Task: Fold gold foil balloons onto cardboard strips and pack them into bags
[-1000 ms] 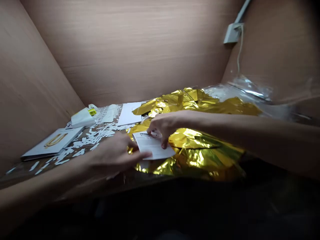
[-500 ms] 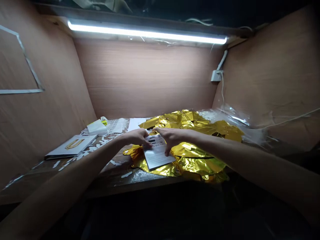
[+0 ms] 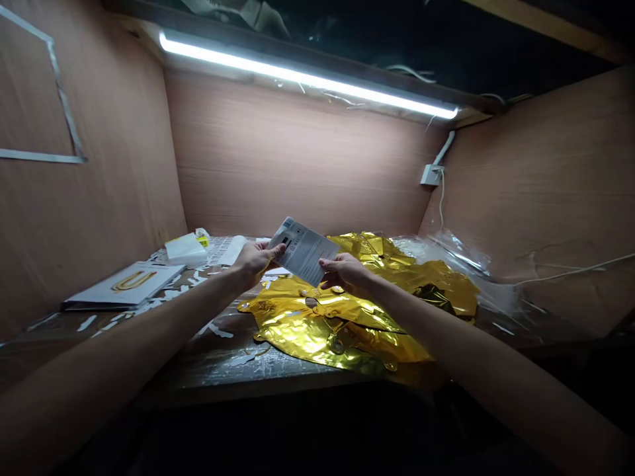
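Observation:
Between my two hands is a printed card packet (image 3: 303,253), tilted, with small dark text and symbols on the face turned to me. My left hand (image 3: 258,256) pinches its left edge, thumb on top. At its lower right edge, my right hand (image 3: 343,270) grips it between thumb and fingers. Below and behind it lies a heap of shiny gold foil balloons (image 3: 317,330), flat and overlapping. The fingers under the packet are partly hidden.
To the left lies a stack of white cards (image 3: 126,285) with a gold U on top. White paper scraps (image 3: 218,330) litter the bench. A white packet (image 3: 186,249) and clear plastic bags (image 3: 459,254) lie farther back. A lamp tube (image 3: 307,78) crosses above.
Both hands have lifted the packet up off the gold foil and turned it at a slant. My right hand has moved from the packet's top to its lower right edge. The view has tilted.

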The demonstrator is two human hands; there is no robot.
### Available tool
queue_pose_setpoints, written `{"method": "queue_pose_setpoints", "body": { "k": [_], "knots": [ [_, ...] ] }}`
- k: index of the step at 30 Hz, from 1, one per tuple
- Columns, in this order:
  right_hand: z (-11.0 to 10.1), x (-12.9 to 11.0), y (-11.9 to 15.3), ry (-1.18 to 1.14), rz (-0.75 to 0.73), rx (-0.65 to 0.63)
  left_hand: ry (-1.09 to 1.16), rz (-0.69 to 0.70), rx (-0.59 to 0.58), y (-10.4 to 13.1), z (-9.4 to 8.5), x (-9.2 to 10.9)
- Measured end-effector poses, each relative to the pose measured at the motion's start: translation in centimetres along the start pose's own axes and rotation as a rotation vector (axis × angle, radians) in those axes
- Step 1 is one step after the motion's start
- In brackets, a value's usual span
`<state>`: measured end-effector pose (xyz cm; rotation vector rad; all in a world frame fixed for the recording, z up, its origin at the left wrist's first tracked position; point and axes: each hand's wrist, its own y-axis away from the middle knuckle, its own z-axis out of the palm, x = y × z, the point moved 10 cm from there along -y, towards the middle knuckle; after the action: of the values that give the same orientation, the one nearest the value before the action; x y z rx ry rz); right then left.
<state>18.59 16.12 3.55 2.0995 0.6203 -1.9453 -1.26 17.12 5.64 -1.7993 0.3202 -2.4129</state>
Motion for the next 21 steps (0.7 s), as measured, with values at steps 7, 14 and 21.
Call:
{"method": "queue_pose_setpoints", "body": {
  "k": [7,14,21],
  "knots": [
    [-1.1,0.7,-0.9,0.116,-0.15,0.036,-0.11,-0.006,-0.072,1.0,0.4,-0.1],
    [-1.7,1.2,-0.6,0.138,-0.188,0.004,-0.212,0.077,-0.113,1.5,1.4,1.3],
    [-2.3,1.7,-0.6,0.166,-0.176,-0.016,-0.294,0.098,-0.124,1.7,2.1,1.5]
  ]
}}
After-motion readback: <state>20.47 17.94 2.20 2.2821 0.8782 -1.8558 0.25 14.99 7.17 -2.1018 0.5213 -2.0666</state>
